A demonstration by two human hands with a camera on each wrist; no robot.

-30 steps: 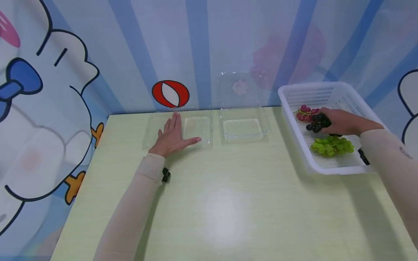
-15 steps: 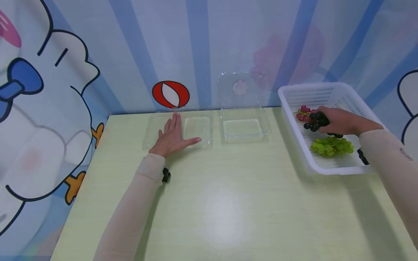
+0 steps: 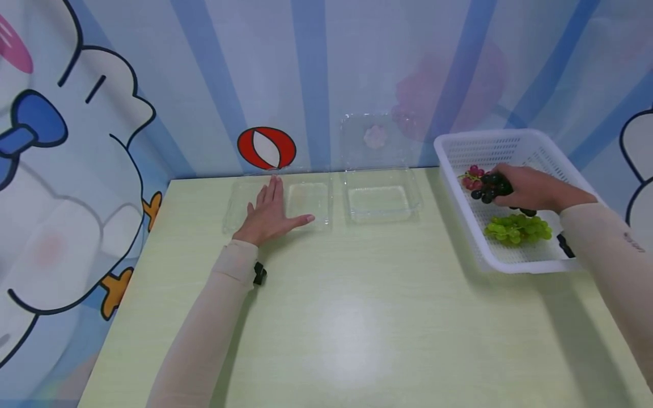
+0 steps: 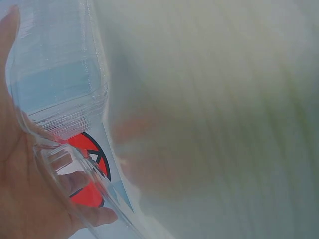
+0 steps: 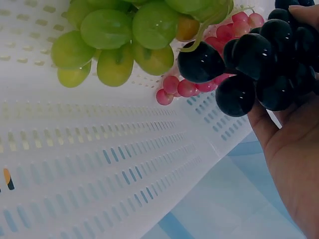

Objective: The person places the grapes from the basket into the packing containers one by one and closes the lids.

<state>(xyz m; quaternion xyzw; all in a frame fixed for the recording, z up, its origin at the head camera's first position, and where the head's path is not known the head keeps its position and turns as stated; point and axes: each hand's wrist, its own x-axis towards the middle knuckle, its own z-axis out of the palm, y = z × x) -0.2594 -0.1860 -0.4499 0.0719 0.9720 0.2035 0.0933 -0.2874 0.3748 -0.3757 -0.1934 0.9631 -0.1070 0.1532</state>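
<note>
My left hand point(image 3: 270, 215) rests with spread, straight fingers on a clear plastic clamshell box point(image 3: 308, 198) at the table's back. In the left wrist view its palm and fingers lie along the clear plastic point(image 4: 55, 59). My right hand point(image 3: 530, 190) reaches into a white basket point(image 3: 533, 266) and grips a bunch of black grapes point(image 3: 492, 187) between thumb and fingers. A bunch of green grapes point(image 3: 517, 229) lies nearer me in the basket. Beyond the black bunch, red grapes point(image 3: 471, 177) are partly covered by it; they show behind it in the right wrist view.
A second clear clamshell box point(image 3: 380, 198) stands between my left hand and the basket, its lid point(image 3: 374, 136) raised against the printed backdrop point(image 3: 308, 68). The pale table point(image 3: 357, 317) meets that backdrop at its rear edge.
My right hand and the black grapes have shifted slightly left inside the basket, covering more of the red bunch. My left hand has kept its place on the box.
</note>
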